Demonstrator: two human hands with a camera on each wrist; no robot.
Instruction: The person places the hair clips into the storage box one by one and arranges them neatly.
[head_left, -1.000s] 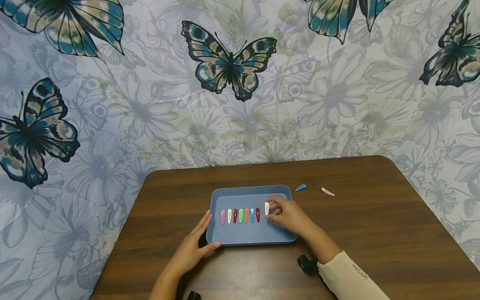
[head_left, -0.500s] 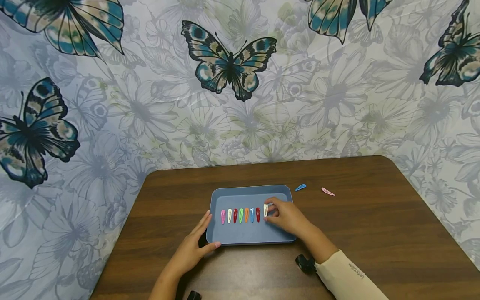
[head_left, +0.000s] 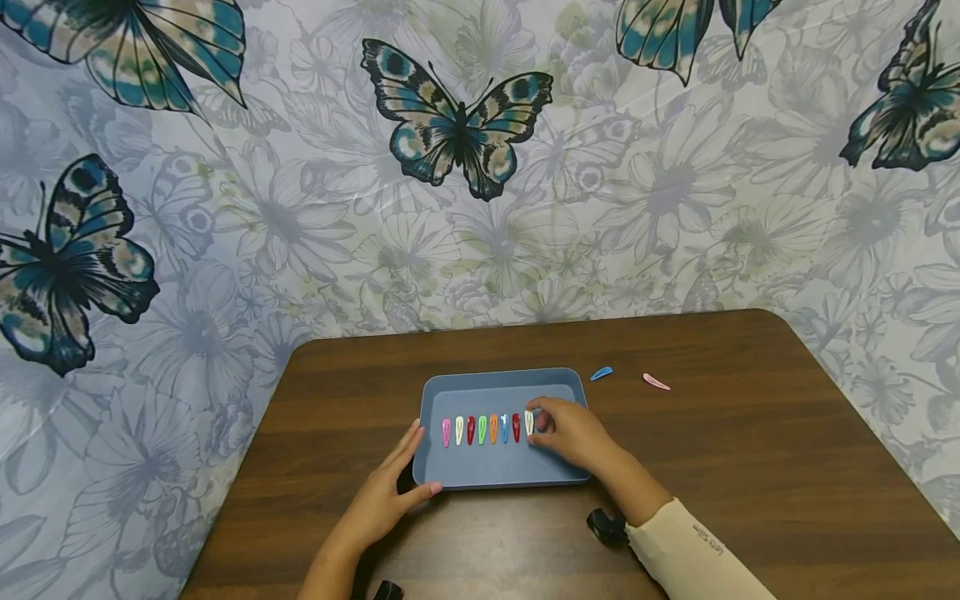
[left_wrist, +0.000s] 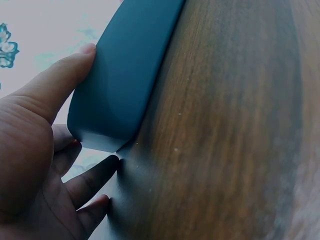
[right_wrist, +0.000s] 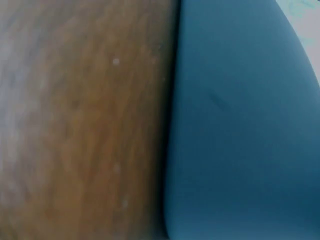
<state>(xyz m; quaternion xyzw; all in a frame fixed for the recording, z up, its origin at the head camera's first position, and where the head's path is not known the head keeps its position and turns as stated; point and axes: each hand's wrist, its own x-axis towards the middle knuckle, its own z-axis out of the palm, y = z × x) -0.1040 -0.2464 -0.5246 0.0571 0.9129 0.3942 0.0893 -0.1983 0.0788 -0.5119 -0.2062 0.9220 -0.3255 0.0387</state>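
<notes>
A shallow blue-grey tray [head_left: 487,475] holds a row of snap hair clips standing side by side: pink [head_left: 446,432], white [head_left: 459,431], red, green [head_left: 482,430], orange, blue and another red clip [head_left: 516,427]. At the row's right end, my right hand [head_left: 573,433] pinches a white hair clip [head_left: 529,422] between thumb and fingertips, close over the tray floor. My left hand [head_left: 386,492] rests at the tray's front left corner, fingers spread. In the left wrist view, its thumb [left_wrist: 75,70] lies along the tray wall [left_wrist: 125,75]. The right wrist view shows only tray wall and wood.
Behind the tray's right corner, a blue hair clip [head_left: 602,373] and a pink hair clip [head_left: 656,382] lie on the brown wooden table [head_left: 750,467]. A butterfly-printed cloth [head_left: 465,250] hangs beyond the table's far edge.
My right hand has shifted slightly left with the white clip, bringing it nearer the last red clip. The left hand has stayed at the tray corner.
</notes>
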